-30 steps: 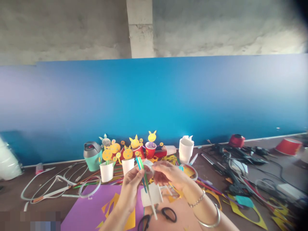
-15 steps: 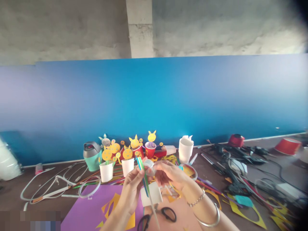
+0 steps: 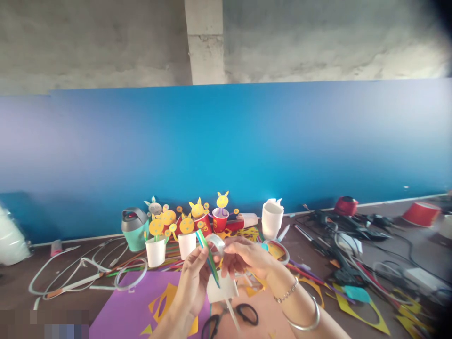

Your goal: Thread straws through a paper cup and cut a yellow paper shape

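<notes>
green-and-blue strips, likely light, bendy and best held mid-length, are pinched in the left hand over a white cup, a tape roll gripped by the right hand.

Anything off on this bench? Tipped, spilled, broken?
Yes: at the back, a white cup lies on its side, odd because the red cup beside it stands upright. At right, cables sprawl in a tangle. No spill shows.
</notes>
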Demonstrator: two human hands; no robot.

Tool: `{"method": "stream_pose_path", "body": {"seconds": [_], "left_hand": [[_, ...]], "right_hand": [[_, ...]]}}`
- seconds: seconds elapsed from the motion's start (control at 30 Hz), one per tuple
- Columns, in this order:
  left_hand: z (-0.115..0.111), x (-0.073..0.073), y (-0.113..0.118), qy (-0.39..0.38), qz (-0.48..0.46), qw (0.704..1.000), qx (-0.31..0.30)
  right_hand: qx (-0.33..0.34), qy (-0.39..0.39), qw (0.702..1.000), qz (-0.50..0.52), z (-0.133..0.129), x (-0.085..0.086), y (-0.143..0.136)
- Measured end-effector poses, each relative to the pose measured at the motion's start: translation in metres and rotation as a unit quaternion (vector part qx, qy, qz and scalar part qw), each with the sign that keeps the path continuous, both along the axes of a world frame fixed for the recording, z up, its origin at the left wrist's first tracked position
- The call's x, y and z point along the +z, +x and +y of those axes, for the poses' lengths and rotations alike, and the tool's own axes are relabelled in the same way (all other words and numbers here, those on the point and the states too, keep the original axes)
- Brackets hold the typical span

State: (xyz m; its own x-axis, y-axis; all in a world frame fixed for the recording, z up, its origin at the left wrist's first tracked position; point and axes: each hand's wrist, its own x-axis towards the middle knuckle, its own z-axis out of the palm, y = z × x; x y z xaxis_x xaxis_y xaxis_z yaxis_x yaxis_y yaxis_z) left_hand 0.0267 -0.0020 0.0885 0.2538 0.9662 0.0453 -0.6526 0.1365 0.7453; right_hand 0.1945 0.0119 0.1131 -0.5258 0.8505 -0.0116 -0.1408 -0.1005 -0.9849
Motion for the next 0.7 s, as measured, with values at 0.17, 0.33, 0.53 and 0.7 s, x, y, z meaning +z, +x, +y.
{"method": "stream_pose_path", "body": {"seconds": [0.17,0.33,0.53,0.7], "left_hand": [[-0.001,0.004,0.0,-0.007,-0.009,1.0,0.003],[-0.001,0.006,-0.003,0.059,0.048,0.997,0.012],[-0.003,0.01,-0.005,0.128,0.099,0.987,0.023],[-0.005,0.013,-0.003,0.108,0.095,0.989,0.023]], "right_hand": [[-0.013,0.003,1.0,0.008,-0.002,0.001,-0.003],[-0.04,-0.01,0.999,-0.011,-0.002,-0.001,-0.005],[-0.049,-0.004,0.999,-0.004,-0.003,0.0,-0.006],[-0.051,-0.01,0.999,0.004,-0.004,0.001,-0.007]]}}
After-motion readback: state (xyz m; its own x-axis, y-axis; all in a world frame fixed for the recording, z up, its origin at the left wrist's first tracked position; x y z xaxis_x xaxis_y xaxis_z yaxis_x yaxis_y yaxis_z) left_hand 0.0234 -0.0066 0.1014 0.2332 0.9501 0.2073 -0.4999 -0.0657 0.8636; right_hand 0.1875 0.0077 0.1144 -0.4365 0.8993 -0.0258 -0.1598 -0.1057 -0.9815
